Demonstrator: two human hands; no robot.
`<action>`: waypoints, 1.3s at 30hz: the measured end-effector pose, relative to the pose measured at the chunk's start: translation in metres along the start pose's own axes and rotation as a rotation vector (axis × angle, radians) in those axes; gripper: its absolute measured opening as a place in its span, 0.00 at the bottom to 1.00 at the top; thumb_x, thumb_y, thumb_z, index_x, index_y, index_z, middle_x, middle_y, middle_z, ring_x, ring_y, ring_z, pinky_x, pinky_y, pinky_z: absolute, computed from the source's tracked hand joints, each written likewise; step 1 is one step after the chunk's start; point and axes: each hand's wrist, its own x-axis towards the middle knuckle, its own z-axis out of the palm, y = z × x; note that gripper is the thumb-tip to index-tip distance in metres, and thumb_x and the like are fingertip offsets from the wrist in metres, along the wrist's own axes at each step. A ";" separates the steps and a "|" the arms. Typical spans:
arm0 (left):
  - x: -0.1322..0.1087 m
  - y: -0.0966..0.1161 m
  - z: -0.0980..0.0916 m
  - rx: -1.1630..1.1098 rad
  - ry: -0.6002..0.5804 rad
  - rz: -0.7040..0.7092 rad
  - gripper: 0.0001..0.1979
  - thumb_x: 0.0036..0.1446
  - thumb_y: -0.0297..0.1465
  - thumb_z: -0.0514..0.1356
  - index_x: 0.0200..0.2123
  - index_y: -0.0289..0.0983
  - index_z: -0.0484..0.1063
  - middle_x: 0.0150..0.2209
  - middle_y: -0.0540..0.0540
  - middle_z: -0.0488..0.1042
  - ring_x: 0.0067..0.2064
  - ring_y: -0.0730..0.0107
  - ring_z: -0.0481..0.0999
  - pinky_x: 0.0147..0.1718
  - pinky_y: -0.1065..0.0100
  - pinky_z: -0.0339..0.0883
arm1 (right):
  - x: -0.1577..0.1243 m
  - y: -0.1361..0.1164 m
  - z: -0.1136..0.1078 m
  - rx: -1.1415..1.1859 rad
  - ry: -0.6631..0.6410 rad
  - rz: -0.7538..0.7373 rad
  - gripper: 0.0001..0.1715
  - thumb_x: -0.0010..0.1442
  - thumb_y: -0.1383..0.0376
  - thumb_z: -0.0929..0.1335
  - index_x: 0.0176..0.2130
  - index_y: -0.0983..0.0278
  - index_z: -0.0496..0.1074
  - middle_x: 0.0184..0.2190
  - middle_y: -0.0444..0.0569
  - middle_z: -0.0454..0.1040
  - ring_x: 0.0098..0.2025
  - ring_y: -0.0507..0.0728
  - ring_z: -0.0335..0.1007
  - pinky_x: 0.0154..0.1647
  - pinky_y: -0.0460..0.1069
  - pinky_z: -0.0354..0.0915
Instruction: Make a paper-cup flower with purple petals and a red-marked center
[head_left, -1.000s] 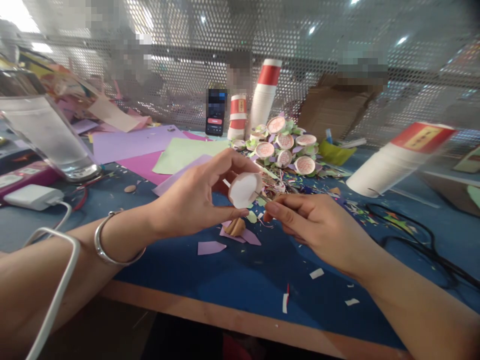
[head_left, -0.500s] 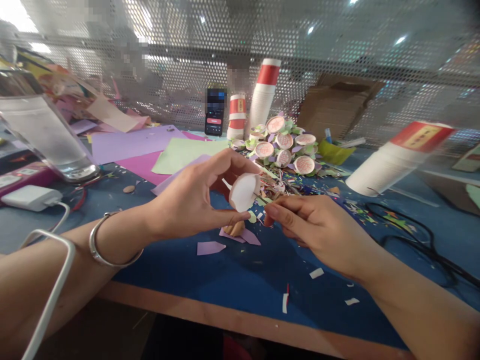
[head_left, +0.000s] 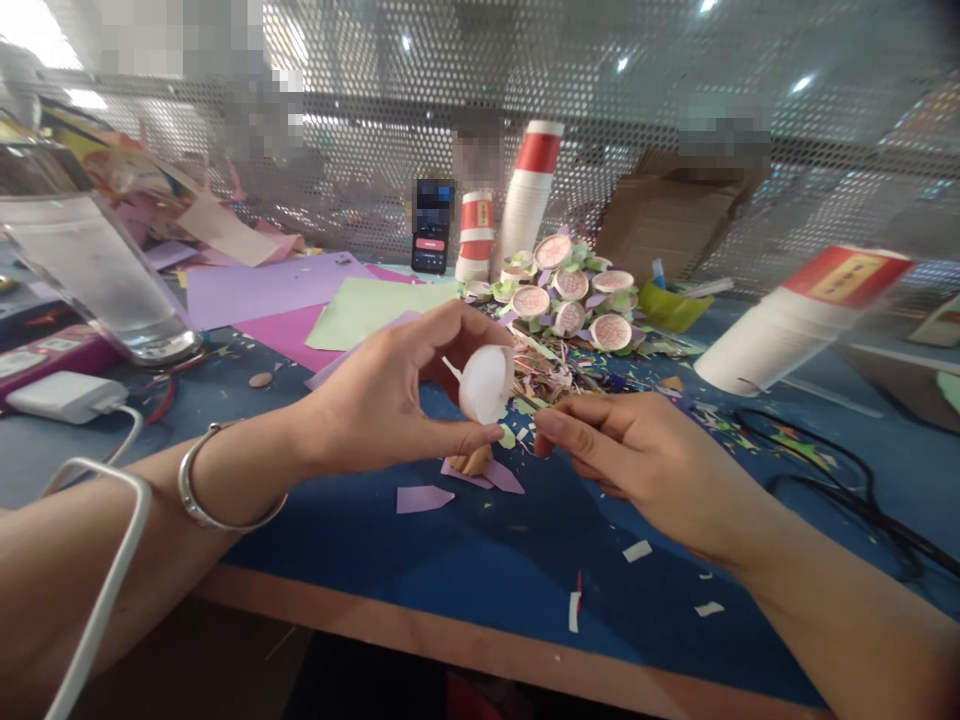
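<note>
- Head view: above the blue table (head_left: 450,560), between the 2 hands, the white cup piece (head_left: 486,385) is gripped by the left hand's (head_left: 397,390) thumb and curled fingers.
- A thin tool (head_left: 527,402) is pinched in the right hand's (head_left: 630,440) closed fingers.
- The paper wall could be torn by overpressing, or a left finger poked by slipping.

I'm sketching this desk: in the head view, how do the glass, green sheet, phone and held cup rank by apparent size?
1. Glass
2. Green sheet, partly hidden
3. Phone and held cup: too alike to rank
</note>
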 end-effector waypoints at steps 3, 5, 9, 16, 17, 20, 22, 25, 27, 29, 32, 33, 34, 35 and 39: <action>-0.001 0.001 -0.001 0.037 -0.036 -0.019 0.24 0.52 0.31 0.72 0.51 0.35 0.71 0.44 0.43 0.78 0.42 0.67 0.79 0.39 0.69 0.76 | 0.001 -0.002 -0.001 -0.020 0.017 -0.006 0.28 0.65 0.42 0.67 0.31 0.62 0.75 0.18 0.36 0.51 0.19 0.48 0.46 0.18 0.48 0.44; -0.002 0.001 0.000 0.038 -0.061 -0.030 0.24 0.52 0.32 0.72 0.52 0.36 0.71 0.44 0.44 0.78 0.42 0.68 0.79 0.40 0.69 0.76 | 0.001 -0.003 -0.001 -0.032 0.024 -0.014 0.27 0.64 0.42 0.68 0.31 0.62 0.75 0.17 0.36 0.51 0.18 0.47 0.45 0.18 0.48 0.42; -0.003 -0.001 0.001 0.037 -0.081 -0.013 0.26 0.52 0.30 0.73 0.54 0.36 0.71 0.47 0.44 0.78 0.46 0.65 0.79 0.45 0.66 0.76 | 0.001 -0.004 0.000 -0.047 0.023 -0.026 0.28 0.65 0.42 0.67 0.31 0.62 0.75 0.17 0.36 0.52 0.18 0.48 0.47 0.19 0.48 0.44; -0.003 -0.001 -0.002 0.034 -0.106 -0.029 0.26 0.51 0.30 0.73 0.54 0.36 0.72 0.45 0.43 0.79 0.45 0.64 0.80 0.44 0.66 0.76 | 0.000 -0.003 -0.001 -0.056 0.017 -0.038 0.27 0.66 0.43 0.67 0.31 0.61 0.74 0.17 0.36 0.50 0.18 0.48 0.45 0.19 0.49 0.42; -0.003 -0.001 -0.002 0.023 -0.110 -0.032 0.26 0.51 0.30 0.73 0.53 0.36 0.72 0.45 0.43 0.79 0.45 0.64 0.81 0.44 0.66 0.76 | 0.000 -0.003 -0.001 -0.060 0.018 -0.040 0.26 0.66 0.43 0.67 0.31 0.61 0.74 0.17 0.36 0.50 0.18 0.48 0.45 0.19 0.49 0.42; -0.003 -0.001 -0.003 -0.027 -0.124 -0.059 0.26 0.51 0.31 0.73 0.53 0.36 0.73 0.44 0.43 0.80 0.44 0.64 0.81 0.42 0.66 0.77 | -0.001 -0.003 -0.001 -0.082 0.028 -0.046 0.25 0.66 0.44 0.68 0.30 0.61 0.74 0.17 0.36 0.52 0.18 0.48 0.45 0.19 0.49 0.42; -0.004 -0.001 -0.003 -0.061 -0.132 -0.080 0.26 0.50 0.31 0.74 0.53 0.37 0.73 0.43 0.44 0.80 0.44 0.63 0.81 0.42 0.66 0.78 | -0.001 -0.003 0.000 -0.095 0.025 -0.056 0.26 0.66 0.44 0.67 0.30 0.61 0.74 0.17 0.36 0.52 0.18 0.48 0.45 0.19 0.49 0.42; -0.004 -0.002 -0.004 -0.114 -0.138 -0.094 0.28 0.49 0.31 0.75 0.53 0.37 0.73 0.43 0.44 0.80 0.44 0.63 0.81 0.42 0.66 0.78 | -0.001 -0.004 -0.001 -0.121 0.008 -0.070 0.26 0.67 0.45 0.66 0.29 0.61 0.74 0.16 0.36 0.52 0.17 0.48 0.46 0.18 0.49 0.42; -0.003 -0.003 -0.005 -0.156 -0.149 -0.103 0.28 0.48 0.30 0.75 0.53 0.37 0.73 0.43 0.43 0.80 0.44 0.64 0.81 0.42 0.67 0.77 | -0.001 -0.004 -0.002 -0.135 0.009 -0.073 0.27 0.67 0.45 0.66 0.29 0.62 0.74 0.16 0.37 0.53 0.17 0.47 0.46 0.18 0.48 0.42; -0.001 -0.003 -0.007 -0.204 -0.169 -0.113 0.27 0.49 0.29 0.75 0.52 0.37 0.73 0.43 0.43 0.80 0.44 0.64 0.81 0.42 0.66 0.77 | -0.001 -0.003 -0.002 -0.124 0.011 -0.068 0.27 0.67 0.44 0.66 0.29 0.62 0.75 0.16 0.36 0.52 0.17 0.47 0.45 0.18 0.48 0.42; 0.002 -0.005 -0.009 -0.283 -0.209 -0.142 0.25 0.50 0.27 0.74 0.51 0.37 0.72 0.43 0.44 0.79 0.44 0.65 0.81 0.43 0.65 0.78 | -0.001 -0.002 -0.003 -0.048 -0.004 -0.035 0.28 0.66 0.43 0.66 0.31 0.63 0.75 0.17 0.36 0.50 0.18 0.47 0.45 0.18 0.47 0.42; 0.002 -0.005 -0.010 -0.302 -0.213 -0.155 0.25 0.50 0.27 0.74 0.50 0.37 0.71 0.43 0.44 0.79 0.44 0.65 0.81 0.43 0.64 0.78 | -0.001 -0.001 -0.004 -0.015 -0.013 -0.016 0.28 0.65 0.43 0.67 0.31 0.63 0.74 0.17 0.36 0.50 0.18 0.47 0.45 0.18 0.47 0.42; 0.003 -0.006 -0.009 -0.316 -0.211 -0.169 0.25 0.49 0.27 0.74 0.50 0.36 0.71 0.43 0.44 0.78 0.43 0.65 0.80 0.42 0.64 0.78 | -0.001 -0.001 -0.004 0.020 -0.020 0.002 0.28 0.64 0.42 0.68 0.31 0.63 0.74 0.18 0.35 0.49 0.18 0.47 0.44 0.17 0.47 0.42; 0.003 -0.007 -0.009 -0.328 -0.204 -0.185 0.25 0.49 0.26 0.74 0.49 0.36 0.70 0.43 0.44 0.78 0.43 0.65 0.80 0.41 0.64 0.78 | -0.001 -0.001 -0.004 0.054 -0.021 0.016 0.27 0.64 0.42 0.68 0.31 0.63 0.73 0.18 0.35 0.49 0.19 0.47 0.43 0.17 0.47 0.42; 0.002 -0.007 -0.002 -0.410 -0.193 -0.245 0.24 0.51 0.23 0.71 0.48 0.37 0.66 0.40 0.47 0.76 0.37 0.68 0.80 0.36 0.67 0.78 | 0.001 -0.003 -0.002 0.091 0.056 -0.011 0.26 0.61 0.44 0.72 0.29 0.62 0.71 0.18 0.35 0.52 0.19 0.47 0.43 0.18 0.46 0.43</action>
